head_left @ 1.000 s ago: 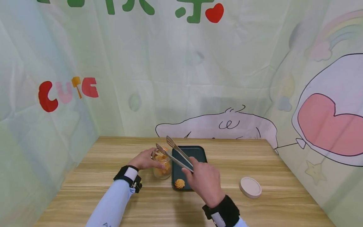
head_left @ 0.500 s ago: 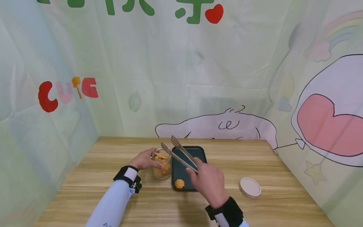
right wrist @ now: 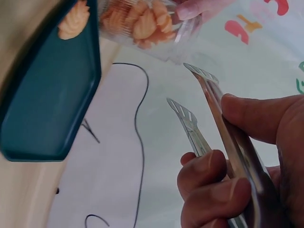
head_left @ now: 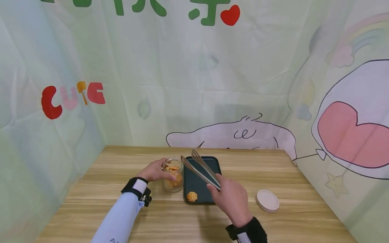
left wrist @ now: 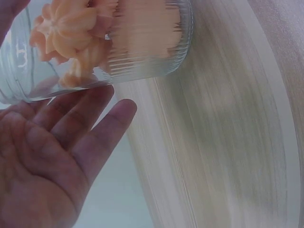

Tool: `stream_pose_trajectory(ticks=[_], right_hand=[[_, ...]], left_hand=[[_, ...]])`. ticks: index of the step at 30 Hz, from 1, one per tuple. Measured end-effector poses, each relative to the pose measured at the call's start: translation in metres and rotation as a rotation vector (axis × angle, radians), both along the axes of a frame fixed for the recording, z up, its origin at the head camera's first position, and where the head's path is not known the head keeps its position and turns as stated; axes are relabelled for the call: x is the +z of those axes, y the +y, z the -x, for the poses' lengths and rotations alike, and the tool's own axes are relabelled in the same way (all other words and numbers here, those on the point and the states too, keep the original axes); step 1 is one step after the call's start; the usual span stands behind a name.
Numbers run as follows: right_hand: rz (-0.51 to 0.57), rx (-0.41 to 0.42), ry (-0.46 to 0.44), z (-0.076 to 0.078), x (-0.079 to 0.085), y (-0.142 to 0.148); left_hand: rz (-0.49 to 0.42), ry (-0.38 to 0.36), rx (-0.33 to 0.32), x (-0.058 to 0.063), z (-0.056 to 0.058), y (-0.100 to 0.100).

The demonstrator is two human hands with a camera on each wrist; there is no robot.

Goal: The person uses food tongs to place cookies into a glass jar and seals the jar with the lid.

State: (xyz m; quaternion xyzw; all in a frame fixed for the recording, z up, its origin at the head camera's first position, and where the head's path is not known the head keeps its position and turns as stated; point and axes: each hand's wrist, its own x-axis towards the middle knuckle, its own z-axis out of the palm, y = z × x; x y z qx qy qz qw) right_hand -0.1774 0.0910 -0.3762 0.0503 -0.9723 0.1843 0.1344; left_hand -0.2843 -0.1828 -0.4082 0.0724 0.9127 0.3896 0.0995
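In the head view my left hand (head_left: 155, 171) holds an upright glass jar (head_left: 173, 188) by its side, thumb across the front. Swirled cookies (left wrist: 66, 26) fill much of the jar, whose mouth is uncovered. My right hand (head_left: 232, 199) grips metal tongs (right wrist: 228, 133) with slotted tips. Their arms stand apart with nothing between them, above the dark tray (head_left: 197, 184) just right of the jar. One swirled cookie (head_left: 192, 196) lies in the tray's near left corner.
A round, pale lid (head_left: 267, 200) lies on the wooden table (head_left: 291, 175) to the right of my right hand. Behind the table and at both sides hangs a printed cloth (head_left: 188, 84).
My right hand has drawn the spread tongs right and toward me, from over the jar's mouth to over the tray. My left hand has stayed on the jar.
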Motion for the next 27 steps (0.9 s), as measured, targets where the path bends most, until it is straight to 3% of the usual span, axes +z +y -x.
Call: stream_pose_trajectory(ticks=[13, 27], right_hand=[[-0.032, -0.011, -0.085, -0.009, -0.025, 0.021], [-0.138, 0.052, -0.188, -0.018, -0.024, 0.027]], left_hand=[[-0.008, 0.006, 0.003, -0.003, 0.003, -0.002], [-0.002, 0.010, -0.007, 0.003, -0.002, 0.000]])
